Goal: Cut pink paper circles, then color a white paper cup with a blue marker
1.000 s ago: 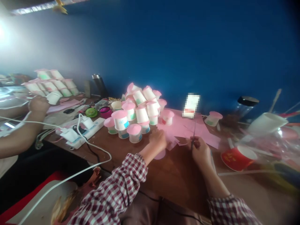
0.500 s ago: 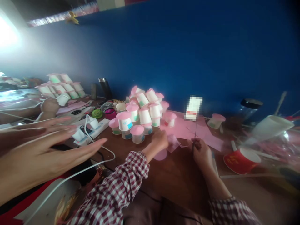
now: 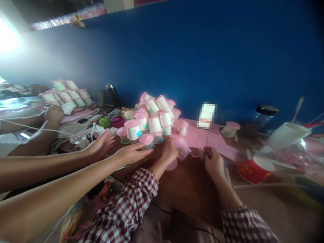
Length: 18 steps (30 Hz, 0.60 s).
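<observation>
My left hand (image 3: 170,152) pinches a piece of pink paper (image 3: 182,147) just above the brown table (image 3: 192,185). My right hand (image 3: 214,161) is closed round a pair of scissors (image 3: 207,141), blades pointing up at the paper's edge. A pile of white paper cups with pink paper lids (image 3: 152,121) stands just left of my left hand. Another person's two bare hands (image 3: 131,153) reach in from the left, open, one at the cup pile, the other (image 3: 101,143) near the power strip.
Pink sheets (image 3: 215,138) lie behind my hands. A red paper cup (image 3: 254,168) lies on its side at right, beside a white cup (image 3: 288,133) and a dark-lidded jar (image 3: 265,114). A white power strip (image 3: 83,140) with cables, a second cup pile (image 3: 67,92) and a third person's arm (image 3: 43,135) are at left.
The other person's two arms have stretched in from the left, and their hands now reach the cup pile and the power strip. My hands have hardly moved.
</observation>
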Each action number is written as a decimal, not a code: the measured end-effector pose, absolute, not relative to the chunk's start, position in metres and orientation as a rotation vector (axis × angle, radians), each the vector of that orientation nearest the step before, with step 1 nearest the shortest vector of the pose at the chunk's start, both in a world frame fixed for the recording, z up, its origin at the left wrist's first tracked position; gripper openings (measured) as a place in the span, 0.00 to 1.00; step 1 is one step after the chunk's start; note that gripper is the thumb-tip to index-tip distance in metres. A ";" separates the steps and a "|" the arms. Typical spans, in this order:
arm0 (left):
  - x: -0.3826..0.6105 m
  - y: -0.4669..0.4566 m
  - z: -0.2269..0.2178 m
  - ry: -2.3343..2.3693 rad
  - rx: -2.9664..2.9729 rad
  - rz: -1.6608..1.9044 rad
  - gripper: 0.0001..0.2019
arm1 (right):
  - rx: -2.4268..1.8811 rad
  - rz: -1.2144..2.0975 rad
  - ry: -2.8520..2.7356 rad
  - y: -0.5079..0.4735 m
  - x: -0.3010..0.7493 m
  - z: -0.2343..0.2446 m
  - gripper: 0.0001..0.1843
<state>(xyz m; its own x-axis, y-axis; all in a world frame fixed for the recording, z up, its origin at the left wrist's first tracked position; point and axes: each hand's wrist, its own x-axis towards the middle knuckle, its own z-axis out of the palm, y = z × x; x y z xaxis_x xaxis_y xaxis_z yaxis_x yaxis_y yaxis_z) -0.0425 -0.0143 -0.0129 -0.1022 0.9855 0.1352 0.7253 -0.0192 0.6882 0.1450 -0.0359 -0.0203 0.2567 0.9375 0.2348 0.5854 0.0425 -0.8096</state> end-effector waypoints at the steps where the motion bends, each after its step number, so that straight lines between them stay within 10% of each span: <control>1: -0.042 -0.014 -0.013 1.886 1.755 0.897 0.24 | -1.647 0.497 -1.432 -0.036 0.145 -0.021 0.21; 18: -0.020 -0.038 -0.001 1.966 1.895 0.837 0.22 | -1.667 0.463 -1.459 -0.038 0.146 -0.015 0.24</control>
